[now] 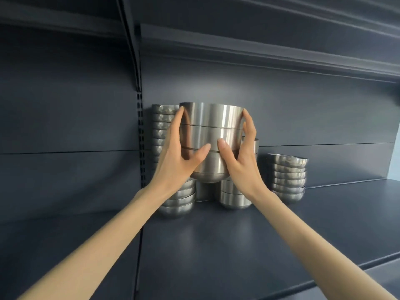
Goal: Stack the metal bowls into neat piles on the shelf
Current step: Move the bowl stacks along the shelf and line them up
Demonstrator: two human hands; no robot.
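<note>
A nested stack of three tall brushed-metal bowls [211, 135] hangs in the air above the dark shelf [216, 245]. My left hand [175, 152] grips its left side and my right hand [242, 156] grips its right side, thumbs on the front. Behind on the left rises a tall pile of rounded bowls [161, 126]. Under the held stack a short pile of rounded bowls [179, 200] and a pile of tall bowls [232, 195] stand on the shelf. Another pile of rounded bowls [289, 176] stands to the right.
A slotted upright post [140, 126] divides the shelving at left. An upper shelf [259, 50] overhangs. The dark back panel [303, 118] sits close behind the piles. The shelf's front edge [324, 269] runs across the lower right.
</note>
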